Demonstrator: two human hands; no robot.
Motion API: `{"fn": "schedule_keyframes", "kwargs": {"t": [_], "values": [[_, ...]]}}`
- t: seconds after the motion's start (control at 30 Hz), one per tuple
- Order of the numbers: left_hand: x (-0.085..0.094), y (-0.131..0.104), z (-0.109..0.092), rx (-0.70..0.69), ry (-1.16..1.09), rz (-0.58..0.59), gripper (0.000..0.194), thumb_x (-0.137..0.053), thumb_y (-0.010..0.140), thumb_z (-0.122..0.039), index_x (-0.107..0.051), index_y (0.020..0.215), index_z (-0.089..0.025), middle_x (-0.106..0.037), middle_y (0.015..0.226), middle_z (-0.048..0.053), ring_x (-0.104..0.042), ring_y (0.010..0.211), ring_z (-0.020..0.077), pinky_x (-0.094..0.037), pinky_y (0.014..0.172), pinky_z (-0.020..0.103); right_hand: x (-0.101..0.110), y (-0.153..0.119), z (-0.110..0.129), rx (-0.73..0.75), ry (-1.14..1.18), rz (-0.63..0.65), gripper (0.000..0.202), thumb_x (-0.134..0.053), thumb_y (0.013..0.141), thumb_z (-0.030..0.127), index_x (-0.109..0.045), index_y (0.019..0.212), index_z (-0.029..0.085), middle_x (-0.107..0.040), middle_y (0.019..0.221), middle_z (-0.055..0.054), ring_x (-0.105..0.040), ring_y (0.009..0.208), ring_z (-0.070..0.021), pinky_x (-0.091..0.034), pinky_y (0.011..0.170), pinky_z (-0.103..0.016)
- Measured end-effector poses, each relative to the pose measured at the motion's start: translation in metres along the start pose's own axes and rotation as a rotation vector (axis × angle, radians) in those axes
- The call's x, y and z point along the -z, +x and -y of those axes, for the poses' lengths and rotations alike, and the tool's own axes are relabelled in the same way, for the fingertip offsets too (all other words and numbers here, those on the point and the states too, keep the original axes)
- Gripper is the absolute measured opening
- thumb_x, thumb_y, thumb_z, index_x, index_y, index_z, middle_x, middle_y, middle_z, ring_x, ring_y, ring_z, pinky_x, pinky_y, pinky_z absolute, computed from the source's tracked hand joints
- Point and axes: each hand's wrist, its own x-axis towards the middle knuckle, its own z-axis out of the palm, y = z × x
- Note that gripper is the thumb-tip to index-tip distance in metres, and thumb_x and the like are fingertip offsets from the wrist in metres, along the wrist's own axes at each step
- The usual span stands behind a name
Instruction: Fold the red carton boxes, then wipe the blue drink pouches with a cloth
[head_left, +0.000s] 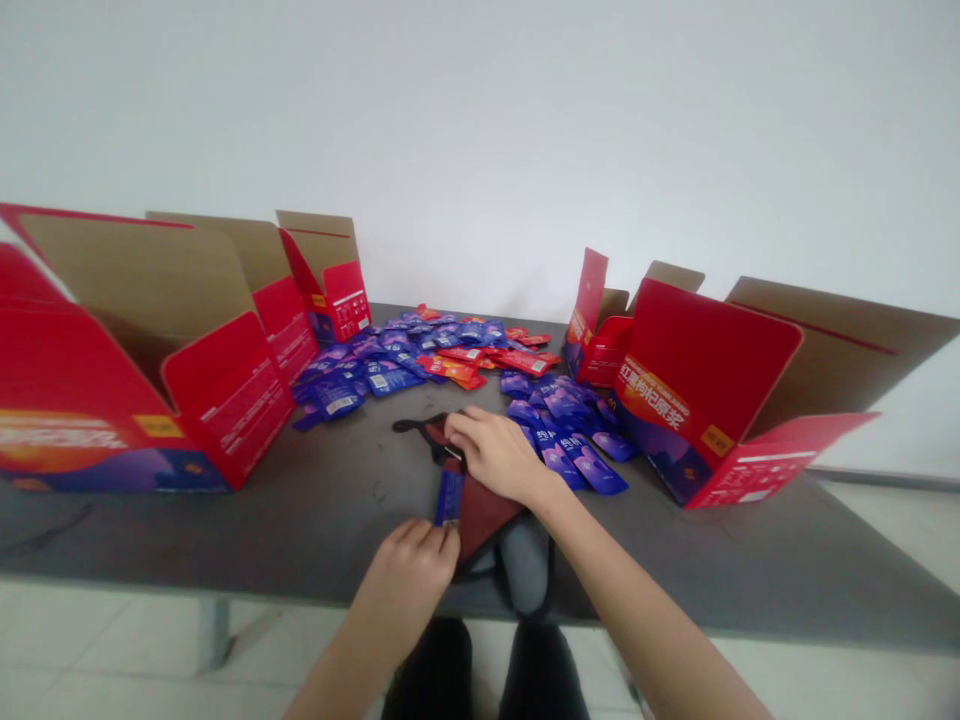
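In the head view a reddish-brown pouch-like piece (484,515) with black edging lies near the table's front edge; I cannot tell its exact kind. A black loop (412,425) sticks out at its top left, and a grey padded part (525,565) shows beneath it by the edge. My left hand (416,560) is closed at the lower left side, beside a blue sachet (449,497) that lies against the brown piece. Curled over the upper part, my right hand (495,455) grips it with the fingers bent. The fingertips of both hands are partly hidden.
Blue and purple sachets (394,375) are heaped behind the hands, with red-orange ones (529,360) among them. More blue sachets (574,450) lie at the right. Open red cartons (232,390) stand on the left, others (705,400) on the right. A white wall (480,150) rises behind.
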Motion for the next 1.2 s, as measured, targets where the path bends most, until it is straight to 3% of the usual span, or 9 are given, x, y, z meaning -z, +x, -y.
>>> {"fn": "schedule_keyframes", "kwargs": {"t": [0.1, 0.23, 0.37, 0.47, 0.63, 0.77, 0.9, 1.03, 1.2], "values": [[0.001, 0.0, 0.0, -0.05, -0.01, -0.005, 0.022, -0.044, 0.071, 0.003, -0.06, 0.074, -0.012, -0.065, 0.072, 0.008, -0.062, 0.069, 0.0229, -0.05, 0.068, 0.035, 0.006, -0.024, 0.019, 0.139, 0.068, -0.004, 0.019, -0.035, 0.09, 0.022, -0.053, 0.095, 0.025, -0.055, 0.087, 0.0, -0.051, 0.074, -0.0133, -0.03, 0.064, -0.025], [-0.004, -0.002, 0.001, -0.106, 0.007, -0.084, 0.023, -0.044, 0.071, 0.003, -0.061, 0.079, -0.012, -0.064, 0.07, 0.007, -0.061, 0.068, 0.0229, -0.05, 0.069, 0.036, -0.016, -0.04, 0.024, 0.17, 0.009, 0.089, 0.015, -0.044, 0.084, 0.021, -0.054, 0.095, 0.026, -0.054, 0.084, 0.0, -0.052, 0.073, -0.0145, -0.03, 0.062, -0.026], [-0.01, -0.003, 0.003, -0.148, 0.007, -0.144, 0.023, -0.044, 0.072, 0.002, -0.06, 0.083, -0.011, -0.064, 0.073, 0.007, -0.06, 0.07, 0.0218, -0.05, 0.073, 0.036, -0.037, -0.021, 0.004, 0.158, -0.056, 0.093, 0.019, -0.043, 0.085, 0.024, -0.052, 0.101, 0.028, -0.054, 0.089, 0.0, -0.054, 0.075, -0.0157, -0.032, 0.062, -0.026], [-0.01, -0.002, 0.005, -0.144, -0.023, -0.151, 0.022, -0.045, 0.074, 0.002, -0.059, 0.085, -0.012, -0.064, 0.074, 0.006, -0.06, 0.071, 0.0204, -0.049, 0.074, 0.035, -0.042, 0.005, -0.015, 0.054, -0.115, 0.142, 0.02, -0.04, 0.087, 0.024, -0.053, 0.102, 0.028, -0.056, 0.091, -0.001, -0.056, 0.074, -0.0158, -0.032, 0.059, -0.026], [-0.002, -0.001, 0.007, -0.065, -0.08, -0.032, 0.021, -0.043, 0.075, 0.001, -0.058, 0.076, -0.015, -0.061, 0.067, 0.004, -0.058, 0.065, 0.0199, -0.049, 0.066, 0.033, -0.024, 0.021, -0.014, -0.007, -0.104, 0.094, 0.021, -0.035, 0.09, 0.025, -0.053, 0.1, 0.024, -0.056, 0.094, -0.004, -0.056, 0.075, -0.0165, -0.032, 0.06, -0.027], [0.001, 0.0, 0.008, -0.049, -0.11, 0.028, 0.024, -0.042, 0.074, 0.003, -0.058, 0.07, -0.014, -0.062, 0.069, 0.007, -0.059, 0.068, 0.0207, -0.048, 0.066, 0.033, -0.002, -0.006, 0.014, 0.162, 0.022, -0.048, 0.022, -0.033, 0.091, 0.023, -0.052, 0.1, 0.025, -0.055, 0.09, -0.001, -0.052, 0.074, -0.0141, -0.03, 0.062, -0.026], [-0.002, -0.001, 0.008, -0.074, -0.102, 0.012, 0.022, -0.044, 0.076, 0.0, -0.061, 0.08, -0.013, -0.064, 0.072, 0.007, -0.06, 0.069, 0.0219, -0.05, 0.067, 0.036, -0.01, -0.034, 0.024, 0.232, 0.042, 0.063, 0.02, -0.043, 0.086, 0.022, -0.054, 0.102, 0.027, -0.054, 0.086, 0.0, -0.051, 0.072, -0.0137, -0.03, 0.062, -0.026], [-0.007, -0.003, 0.007, -0.132, -0.087, -0.062, 0.021, -0.048, 0.075, -0.002, -0.062, 0.089, -0.011, -0.065, 0.077, 0.007, -0.06, 0.073, 0.0224, -0.05, 0.073, 0.038, -0.033, -0.032, 0.008, 0.198, -0.009, 0.102, 0.021, -0.045, 0.085, 0.025, -0.053, 0.104, 0.029, -0.054, 0.089, -0.001, -0.053, 0.076, -0.0158, -0.032, 0.064, -0.027], [-0.008, -0.001, 0.01, -0.137, -0.103, -0.089, 0.022, -0.048, 0.075, -0.002, -0.061, 0.089, -0.013, -0.065, 0.078, 0.006, -0.059, 0.073, 0.0208, -0.05, 0.074, 0.036, -0.047, 0.009, -0.023, 0.031, -0.087, 0.138, 0.021, -0.041, 0.087, 0.026, -0.052, 0.104, 0.027, -0.056, 0.094, -0.002, -0.056, 0.073, -0.0162, -0.032, 0.058, -0.026]]}}
